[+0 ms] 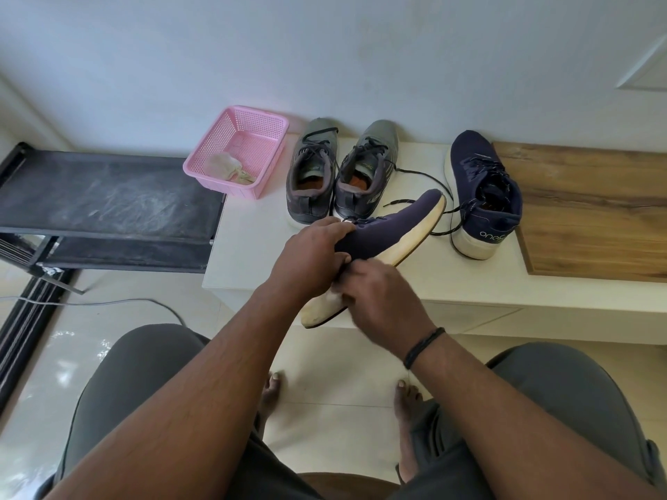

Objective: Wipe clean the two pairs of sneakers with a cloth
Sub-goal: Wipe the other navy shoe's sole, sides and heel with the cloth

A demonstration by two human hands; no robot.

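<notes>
Left hand (312, 252) grips navy sneaker (393, 225) at the collar; right hand (375, 294) presses w/ fingers curled near heel, cloth unseen. Light, soft upper, stiff sole.

Both bare arms reach forward from the bottom edge and meet in the middle. The left hand (312, 252) grips a shoe (393, 225) from above, fingers curled over it. The right hand (379, 297), with a dark band on its wrist, presses against the sole, fingers bent.
</notes>
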